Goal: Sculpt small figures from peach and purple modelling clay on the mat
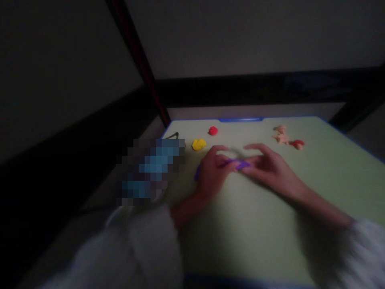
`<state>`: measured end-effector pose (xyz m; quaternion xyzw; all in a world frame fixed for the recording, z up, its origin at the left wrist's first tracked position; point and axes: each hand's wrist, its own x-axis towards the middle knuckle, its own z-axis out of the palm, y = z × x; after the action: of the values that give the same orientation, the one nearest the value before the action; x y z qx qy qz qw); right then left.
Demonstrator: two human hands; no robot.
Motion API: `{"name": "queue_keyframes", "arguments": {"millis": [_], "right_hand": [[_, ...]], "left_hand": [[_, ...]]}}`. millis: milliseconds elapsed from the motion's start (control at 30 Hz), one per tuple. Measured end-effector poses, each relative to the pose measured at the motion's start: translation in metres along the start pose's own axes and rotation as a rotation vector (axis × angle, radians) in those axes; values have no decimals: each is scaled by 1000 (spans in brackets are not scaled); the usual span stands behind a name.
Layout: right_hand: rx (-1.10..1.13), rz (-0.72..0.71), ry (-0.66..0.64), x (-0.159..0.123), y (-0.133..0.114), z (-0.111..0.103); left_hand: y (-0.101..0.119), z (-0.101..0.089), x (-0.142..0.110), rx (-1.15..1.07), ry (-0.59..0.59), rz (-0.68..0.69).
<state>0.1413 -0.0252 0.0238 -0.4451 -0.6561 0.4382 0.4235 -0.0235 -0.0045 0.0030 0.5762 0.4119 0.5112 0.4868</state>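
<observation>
My left hand [213, 172] and my right hand [267, 166] meet over a pale green board [255, 224]. Between their fingertips lies a thin purple strip of soft clay [237, 163]. Both hands pinch it, the left on one end and the right on the other. A bit of purple also shows by my left wrist. The picture is dim and smeared, so the fingers are not sharp.
A yellow lump [199, 144] and a red lump [213, 130] lie at the board's far left. A small peach and red clay figure [287, 139] lies at the far right. A blurred blue object [153, 170] rests at the left edge. Dark frame bars stand behind.
</observation>
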Motion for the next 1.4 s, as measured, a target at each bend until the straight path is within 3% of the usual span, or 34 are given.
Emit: {"name": "queue_keyframes", "arguments": {"millis": [233, 800, 1133, 1400], "right_hand": [[22, -109, 138, 4, 5, 3], [-185, -155, 70, -2, 3, -4], [-324, -195, 59, -2, 1, -2], [-252, -118, 50, 3, -1, -2]], "left_hand": [[0, 5, -2, 115, -73, 63], [-14, -2, 2, 247, -35, 90], [-2, 2, 1, 242, -108, 84], [-3, -1, 1, 300, -85, 100]]}}
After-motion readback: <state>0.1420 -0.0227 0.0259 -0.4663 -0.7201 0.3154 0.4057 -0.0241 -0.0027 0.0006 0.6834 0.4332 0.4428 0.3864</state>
